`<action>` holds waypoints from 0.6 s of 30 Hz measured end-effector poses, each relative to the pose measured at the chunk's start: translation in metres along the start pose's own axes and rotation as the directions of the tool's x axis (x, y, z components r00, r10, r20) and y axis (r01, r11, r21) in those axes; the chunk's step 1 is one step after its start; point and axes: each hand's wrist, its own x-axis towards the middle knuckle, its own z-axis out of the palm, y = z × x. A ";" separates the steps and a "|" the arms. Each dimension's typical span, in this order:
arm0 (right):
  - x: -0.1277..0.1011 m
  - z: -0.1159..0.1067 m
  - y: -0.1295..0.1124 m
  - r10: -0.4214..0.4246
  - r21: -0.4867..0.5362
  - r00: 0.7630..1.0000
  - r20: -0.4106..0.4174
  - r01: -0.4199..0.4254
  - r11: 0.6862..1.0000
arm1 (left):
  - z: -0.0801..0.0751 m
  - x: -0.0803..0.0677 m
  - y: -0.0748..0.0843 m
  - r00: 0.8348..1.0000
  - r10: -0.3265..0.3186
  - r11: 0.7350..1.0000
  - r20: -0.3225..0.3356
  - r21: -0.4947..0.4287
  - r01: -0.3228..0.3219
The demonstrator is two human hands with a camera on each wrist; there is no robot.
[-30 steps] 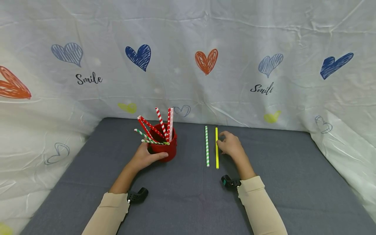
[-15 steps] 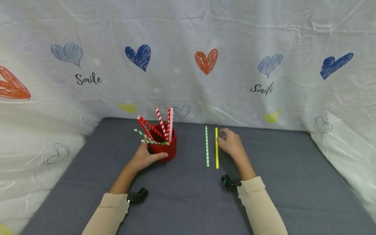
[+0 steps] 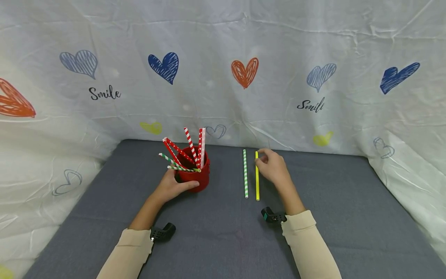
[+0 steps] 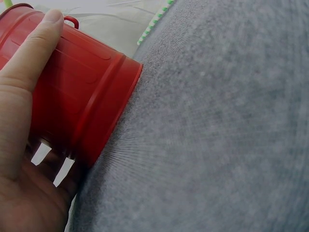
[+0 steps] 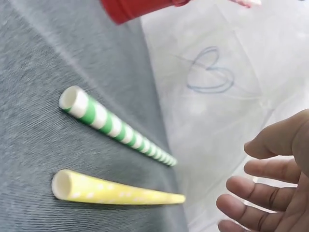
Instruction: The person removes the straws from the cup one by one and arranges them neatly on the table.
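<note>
Yellow straw (image 3: 257, 176) lay flat on the grey cloth-covered table (image 3: 341, 217), long axis running from the back edge toward the person, parallel to and just right of the green-striped straw (image 3: 245, 174). Right hand (image 3: 273, 167) hovered at the yellow straw's far end, immediately on its right side; the wrist view showed the fingers (image 5: 263, 186) spread and loosely bent, holding nothing, with the straw (image 5: 113, 192) close by but apart. Whether any fingertip touched the straw could not be told from the head view. Right hand was plainly the nearer one. Left hand (image 3: 171, 186) was well to the left, fingers and thumb wrapped round the red cup (image 3: 195, 175), which stood upright toward the back edge with several red-striped and green-striped straws (image 3: 184, 153) leaning in it. Green-striped straw lay between cup and yellow straw.
</note>
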 end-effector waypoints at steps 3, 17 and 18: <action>-0.001 -0.004 -0.005 -0.019 0.033 1.000 -0.015 0.019 0.999 | 0.000 -0.001 0.001 1.000 -0.009 1.000 -0.001 0.004 0.009; -0.007 0.003 -0.066 -0.311 0.155 0.950 0.016 0.305 0.940 | 0.001 0.007 -0.032 1.000 0.013 1.000 -0.017 0.013 -0.013; -0.007 0.004 -0.072 -0.325 0.163 0.945 0.024 0.317 0.934 | 0.001 0.007 -0.032 1.000 0.009 1.000 -0.017 0.011 -0.008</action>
